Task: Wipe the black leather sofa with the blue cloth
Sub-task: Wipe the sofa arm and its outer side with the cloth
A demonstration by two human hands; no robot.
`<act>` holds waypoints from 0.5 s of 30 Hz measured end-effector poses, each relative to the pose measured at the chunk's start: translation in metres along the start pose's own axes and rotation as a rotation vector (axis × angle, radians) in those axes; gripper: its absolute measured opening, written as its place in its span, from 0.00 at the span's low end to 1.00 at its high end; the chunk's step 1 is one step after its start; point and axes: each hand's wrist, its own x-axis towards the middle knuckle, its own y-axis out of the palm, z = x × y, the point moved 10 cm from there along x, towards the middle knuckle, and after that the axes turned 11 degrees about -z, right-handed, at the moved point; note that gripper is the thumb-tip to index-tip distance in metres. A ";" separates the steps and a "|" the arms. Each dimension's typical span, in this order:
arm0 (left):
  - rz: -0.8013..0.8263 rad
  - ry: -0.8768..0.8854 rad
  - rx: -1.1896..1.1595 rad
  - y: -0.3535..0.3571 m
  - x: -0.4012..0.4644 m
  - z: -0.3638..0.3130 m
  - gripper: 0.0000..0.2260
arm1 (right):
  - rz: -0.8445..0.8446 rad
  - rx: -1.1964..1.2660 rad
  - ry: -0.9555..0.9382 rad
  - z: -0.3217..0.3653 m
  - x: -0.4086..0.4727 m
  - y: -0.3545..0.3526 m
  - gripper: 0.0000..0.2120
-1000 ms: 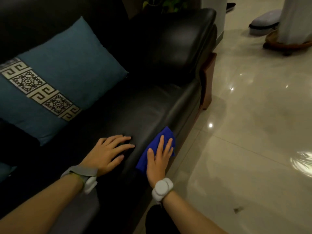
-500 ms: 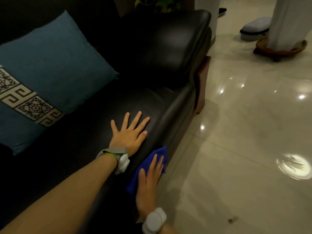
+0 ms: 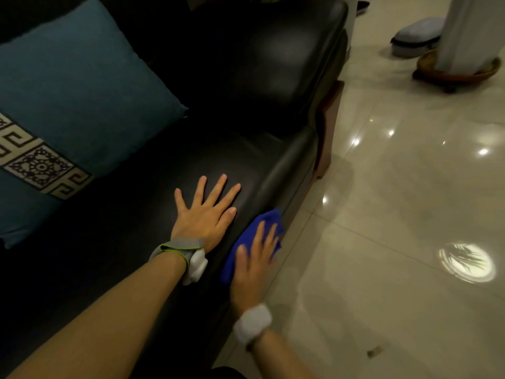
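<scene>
The black leather sofa (image 3: 246,160) fills the left and middle of the view, its padded armrest at the far end. My left hand (image 3: 206,214) lies flat on the seat cushion with fingers spread. A blue cloth (image 3: 262,222) sits on the rounded front edge of the seat. My right hand (image 3: 252,265) presses on it with straight fingers and covers its lower part; the hand looks slightly blurred. Both wrists wear white bands.
A teal cushion (image 3: 76,105) with a patterned band leans on the sofa back at left. Glossy beige floor tiles (image 3: 396,214) lie to the right. A wooden stand (image 3: 456,69) with a white drape and a grey slipper (image 3: 415,34) are at the far right.
My left hand moved forward on the seat and spread its fingers flat. My right hand slid the cloth back along the seat's front edge, then slightly forward again.
</scene>
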 end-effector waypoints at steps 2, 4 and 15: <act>-0.006 0.003 -0.003 0.001 0.002 0.000 0.22 | 0.053 -0.079 -0.102 0.011 -0.029 0.002 0.28; -0.008 0.007 -0.006 0.002 0.002 0.000 0.22 | 0.047 -0.121 -0.119 0.016 -0.002 0.005 0.28; -0.063 0.004 0.002 0.001 0.001 0.000 0.23 | -0.031 0.032 -0.047 0.019 0.048 -0.005 0.27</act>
